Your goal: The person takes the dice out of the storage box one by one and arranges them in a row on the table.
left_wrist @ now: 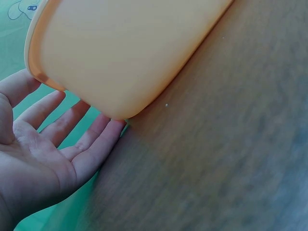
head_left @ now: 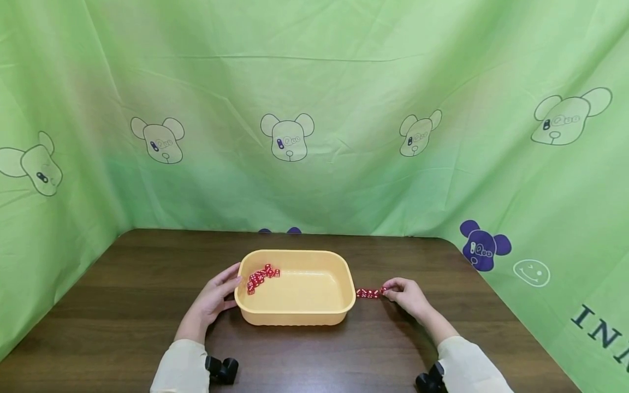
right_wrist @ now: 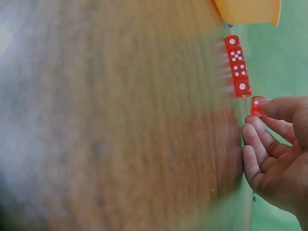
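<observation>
A yellow plastic basin stands on the table, with several red dice inside near its left end. My left hand rests against the left end of the basin; in the left wrist view its fingers are spread and touch the outer wall and rim. To the right of the basin lies a short row of red dice with white dots. Between thumb and index finger, my right hand pinches one more red die at the row's right end, slightly apart from it in the right wrist view.
The dark wooden table has a green cloth with bear-head drawings hanging behind and beside it. Black devices are strapped on both wrists over white sleeves.
</observation>
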Demonstrator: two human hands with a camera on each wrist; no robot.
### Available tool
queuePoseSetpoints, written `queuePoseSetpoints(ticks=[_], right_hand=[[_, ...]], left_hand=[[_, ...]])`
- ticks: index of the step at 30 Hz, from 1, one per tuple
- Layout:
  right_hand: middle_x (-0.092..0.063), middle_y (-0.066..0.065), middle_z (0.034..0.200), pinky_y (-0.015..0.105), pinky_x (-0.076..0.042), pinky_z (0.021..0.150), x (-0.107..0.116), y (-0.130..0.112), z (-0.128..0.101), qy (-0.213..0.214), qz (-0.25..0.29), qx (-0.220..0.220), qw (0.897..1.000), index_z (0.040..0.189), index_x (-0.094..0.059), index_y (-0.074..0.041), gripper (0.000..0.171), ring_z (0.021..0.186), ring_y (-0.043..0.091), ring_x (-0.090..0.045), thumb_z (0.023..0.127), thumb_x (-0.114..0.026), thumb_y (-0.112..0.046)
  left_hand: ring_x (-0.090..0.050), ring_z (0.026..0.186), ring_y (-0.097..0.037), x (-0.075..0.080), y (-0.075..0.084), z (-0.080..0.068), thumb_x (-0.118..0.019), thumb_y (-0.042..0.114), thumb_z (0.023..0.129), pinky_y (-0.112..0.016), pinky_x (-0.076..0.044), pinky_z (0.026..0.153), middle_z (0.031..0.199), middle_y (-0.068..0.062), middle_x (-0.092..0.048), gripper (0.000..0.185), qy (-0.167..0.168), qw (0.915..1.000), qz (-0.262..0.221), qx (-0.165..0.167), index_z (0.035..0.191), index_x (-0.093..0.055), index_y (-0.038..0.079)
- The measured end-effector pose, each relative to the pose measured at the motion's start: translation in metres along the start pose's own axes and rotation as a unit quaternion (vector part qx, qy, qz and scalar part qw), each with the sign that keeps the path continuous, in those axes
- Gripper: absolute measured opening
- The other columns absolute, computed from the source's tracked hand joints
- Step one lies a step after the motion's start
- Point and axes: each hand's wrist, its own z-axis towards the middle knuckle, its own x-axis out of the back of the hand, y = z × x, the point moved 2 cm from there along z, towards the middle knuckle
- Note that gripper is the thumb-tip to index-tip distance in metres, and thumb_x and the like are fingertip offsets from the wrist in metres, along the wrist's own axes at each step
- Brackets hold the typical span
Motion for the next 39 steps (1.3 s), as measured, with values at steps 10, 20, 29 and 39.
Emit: queuePoseSetpoints(ticks=[10,20,29,39], right_hand=[[-0.058,0.006,0.069,0.023,-0.04,0.052,-0.0033,0.0035,0.0007,-0.008,-0.029,-0.006,1.0,0.083,-0.059,0.008,0.011,0.059,0.011,-0.049,0.072,-0.06,0.005],[-0.056,0.006,0.067,0.023,-0.039,0.05,-0.0052,0.0029,0.0009,-0.014,-0.033,-0.002,0.999,0.084,-0.059,0.009,0.012,0.055,0.01,-0.047,0.073,-0.059,0.006],[-0.055,0.006,0.065,0.023,-0.039,0.048,-0.0061,0.003,0.0037,-0.017,-0.023,-0.007,1.0,0.083,-0.059,0.008,0.011,0.053,0.013,-0.047,0.072,-0.057,0.007],[-0.055,0.005,0.066,0.023,-0.039,0.049,-0.0057,0.0027,0.0026,-0.023,-0.022,-0.003,0.999,0.084,-0.059,0.008,0.011,0.055,0.013,-0.047,0.074,-0.058,0.006]], left_hand=[[-0.042,0.108,-0.027,0.0007,-0.0005,0.0012,-0.051,0.015,0.086,-0.041,-0.043,0.075,0.132,-0.015,-0.032,0.052,-0.002,1.0,0.0,0.001,0.134,-0.032,0.011],[-0.043,0.107,-0.027,0.0001,0.0,0.0006,-0.05,0.013,0.086,-0.042,-0.043,0.075,0.131,-0.015,-0.033,0.051,-0.002,1.0,0.001,0.001,0.134,-0.033,0.011],[-0.043,0.108,-0.027,0.0005,0.001,0.0017,-0.052,0.014,0.086,-0.041,-0.043,0.075,0.131,-0.015,-0.034,0.051,0.003,1.0,0.002,0.002,0.134,-0.033,0.012],[-0.043,0.108,-0.027,0.0009,0.0,0.0021,-0.052,0.015,0.086,-0.042,-0.043,0.075,0.131,-0.015,-0.034,0.051,0.0,1.0,0.002,0.002,0.134,-0.033,0.012]])
